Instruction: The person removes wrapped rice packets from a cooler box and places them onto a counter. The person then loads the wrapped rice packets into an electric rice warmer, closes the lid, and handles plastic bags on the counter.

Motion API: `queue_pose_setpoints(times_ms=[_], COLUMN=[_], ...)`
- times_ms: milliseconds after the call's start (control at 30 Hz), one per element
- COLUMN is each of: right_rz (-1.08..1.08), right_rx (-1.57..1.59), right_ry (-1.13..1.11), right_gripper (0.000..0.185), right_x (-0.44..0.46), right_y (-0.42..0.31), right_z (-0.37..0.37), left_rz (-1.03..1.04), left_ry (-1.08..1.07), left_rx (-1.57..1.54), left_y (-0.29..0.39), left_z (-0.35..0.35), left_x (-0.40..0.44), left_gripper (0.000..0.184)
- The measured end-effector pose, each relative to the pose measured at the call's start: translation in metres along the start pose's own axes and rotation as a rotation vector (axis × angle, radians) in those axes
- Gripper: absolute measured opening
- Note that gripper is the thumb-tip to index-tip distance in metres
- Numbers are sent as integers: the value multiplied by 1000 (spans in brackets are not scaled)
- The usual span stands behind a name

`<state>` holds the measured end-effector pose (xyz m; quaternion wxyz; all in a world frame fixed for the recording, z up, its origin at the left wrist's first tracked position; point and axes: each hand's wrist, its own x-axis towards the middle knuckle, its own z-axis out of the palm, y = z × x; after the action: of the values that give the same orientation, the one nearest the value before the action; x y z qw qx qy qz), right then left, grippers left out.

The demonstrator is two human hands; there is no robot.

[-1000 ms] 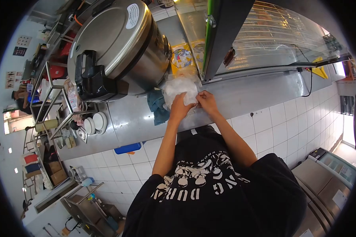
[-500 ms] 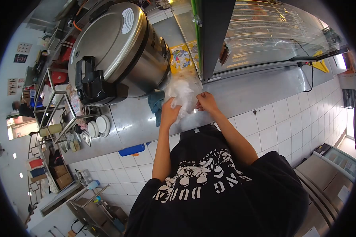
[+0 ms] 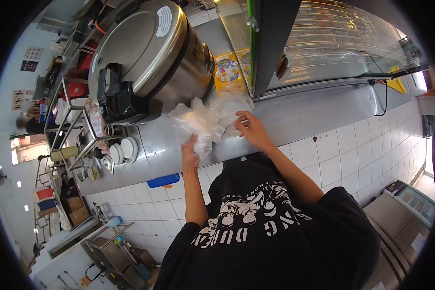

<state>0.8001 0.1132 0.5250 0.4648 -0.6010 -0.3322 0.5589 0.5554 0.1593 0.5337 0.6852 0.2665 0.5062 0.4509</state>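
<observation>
My left hand (image 3: 190, 152) is closed on a crumpled bunch of thin, translucent plastic bags (image 3: 198, 123) above the front of the steel counter. The bunch fans out past my fingers toward the large rice cooker. To its right, my right hand (image 3: 250, 130) hovers near the edge of the plastic with its fingers loosely bent and apart, apparently holding nothing. More clear plastic (image 3: 233, 102) lies on the counter just beyond my hands, partly behind the bunch. Whether the two heaps of plastic are joined, I cannot tell.
A big steel rice cooker (image 3: 145, 53) with a black latch stands at the left. Behind the plastic lies a yellow printed packet (image 3: 227, 70). A glass display case (image 3: 333, 43) borders the right. White lids (image 3: 128, 147) and a metal rack (image 3: 75, 121) occupy the left end.
My left hand has moved left and nearer, drawing the bunch of plastic bags away from the rest. My right hand has loosened its fingers. The blue-green cloth is now hidden.
</observation>
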Motion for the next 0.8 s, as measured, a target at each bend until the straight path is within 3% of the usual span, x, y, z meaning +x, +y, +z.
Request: queue_pose_setpoints(times_ms=[100, 267, 300, 400, 500, 600, 700, 800], right_rz=[-111, 198, 289, 242, 112, 36, -133, -103], right_rx=[0, 193, 261, 512, 467, 213, -4, -12], right_ry=[-84, -253, -308, -446, -394, -250, -101, -102], right_gripper=[52, 56, 56, 51, 42, 35, 32, 41], right_x=[12, 27, 27, 21, 17, 16, 8, -10], right_y=[8, -19, -24, -37, -42, -49, -50, -64], right_z=[15, 23, 25, 32, 38, 34, 29, 27], left_rz=[5, 67, 91, 93, 67, 17, -51, -34], left_ry=[-93, -278, -179, -106, -92, -54, -38, -80], left_rx=[-77, -332, -249, -278, -360, -399, -159, 240], left_y=[-18, -67, -66, -65, -66, -61, -25, 15], left_z=[-25, -86, -83, -78, -79, -76, -26, 38], left_x=[17, 44, 42, 41, 45, 46, 27, 4], left_gripper=[44, 47, 48, 48, 49, 49, 46, 37])
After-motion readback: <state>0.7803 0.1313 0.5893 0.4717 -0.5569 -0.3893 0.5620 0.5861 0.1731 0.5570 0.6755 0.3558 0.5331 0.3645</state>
